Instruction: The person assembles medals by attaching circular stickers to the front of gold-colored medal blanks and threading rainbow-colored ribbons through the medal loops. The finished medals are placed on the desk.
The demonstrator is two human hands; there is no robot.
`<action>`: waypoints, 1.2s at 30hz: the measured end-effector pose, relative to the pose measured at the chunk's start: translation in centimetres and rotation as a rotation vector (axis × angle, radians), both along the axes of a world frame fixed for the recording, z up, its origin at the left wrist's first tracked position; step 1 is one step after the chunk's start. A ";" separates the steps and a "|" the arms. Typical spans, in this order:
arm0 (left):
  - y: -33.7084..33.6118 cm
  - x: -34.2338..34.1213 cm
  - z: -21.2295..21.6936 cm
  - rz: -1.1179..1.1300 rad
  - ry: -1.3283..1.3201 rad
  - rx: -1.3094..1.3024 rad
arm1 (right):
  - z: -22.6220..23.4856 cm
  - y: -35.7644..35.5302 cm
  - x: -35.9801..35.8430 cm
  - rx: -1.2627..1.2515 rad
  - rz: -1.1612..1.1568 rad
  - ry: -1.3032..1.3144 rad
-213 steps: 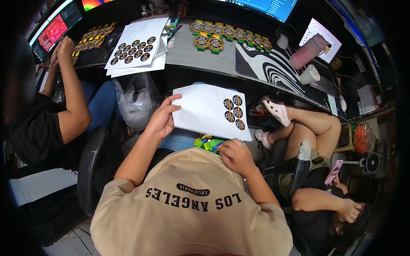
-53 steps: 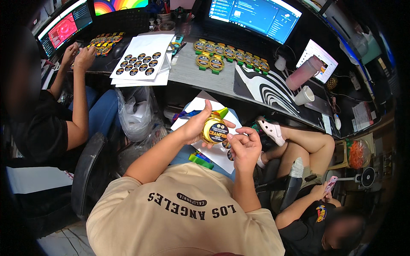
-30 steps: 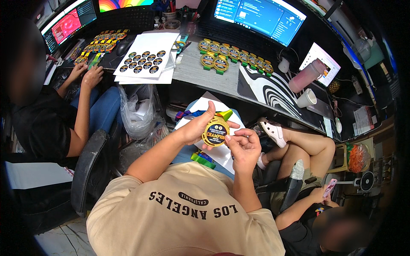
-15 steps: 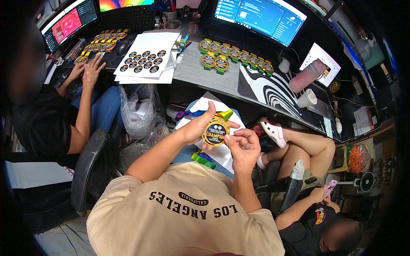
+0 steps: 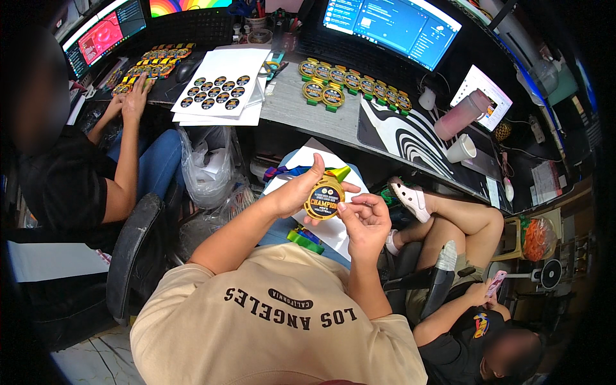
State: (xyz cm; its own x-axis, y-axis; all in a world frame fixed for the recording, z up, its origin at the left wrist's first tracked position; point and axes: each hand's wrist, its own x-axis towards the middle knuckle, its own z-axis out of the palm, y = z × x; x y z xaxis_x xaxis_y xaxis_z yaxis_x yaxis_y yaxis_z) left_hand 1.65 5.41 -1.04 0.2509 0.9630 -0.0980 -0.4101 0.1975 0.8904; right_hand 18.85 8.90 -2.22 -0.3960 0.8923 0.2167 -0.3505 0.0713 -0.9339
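A round gold medal point(image 5: 325, 197) with a dark printed face is held above my lap. My left hand point(image 5: 296, 191) is wrapped round its left side, thumb pointing up and fingers behind it. My right hand point(image 5: 366, 221) presses its thumb on the medal's right rim, the other fingers curled. A green and yellow ribbon point(image 5: 339, 173) shows at the medal's top, and a blue and purple ribbon point(image 5: 282, 172) trails left. Under the hands lies white paper point(image 5: 333, 237) on my lap. More green and blue ribbon point(image 5: 305, 240) hangs below my left wrist.
Rows of gold medals point(image 5: 351, 80) lie on the grey desk ahead, beside sheets of round dark stickers point(image 5: 215, 90). A pink tumbler point(image 5: 461, 114) and white cup point(image 5: 461, 149) stand right. One co-worker point(image 5: 77, 167) sits left handling medals; another person point(image 5: 475, 327) sits right with a phone.
My hands and the medal stay almost still. At the left, the co-worker's hands have shifted slightly over the medals there.
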 end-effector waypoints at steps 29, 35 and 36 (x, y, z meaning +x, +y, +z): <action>0.1 -0.1 -0.1 0.021 0.164 0.034 | -0.2 -0.1 -0.4 -0.020 -0.029 -0.002; -0.2 0.1 0.4 0.062 0.248 0.096 | -0.2 -0.1 -0.5 -0.010 -0.040 -0.010; -0.2 0.2 0.4 0.074 0.252 0.080 | -0.2 -0.1 -0.5 -0.008 -0.038 -0.004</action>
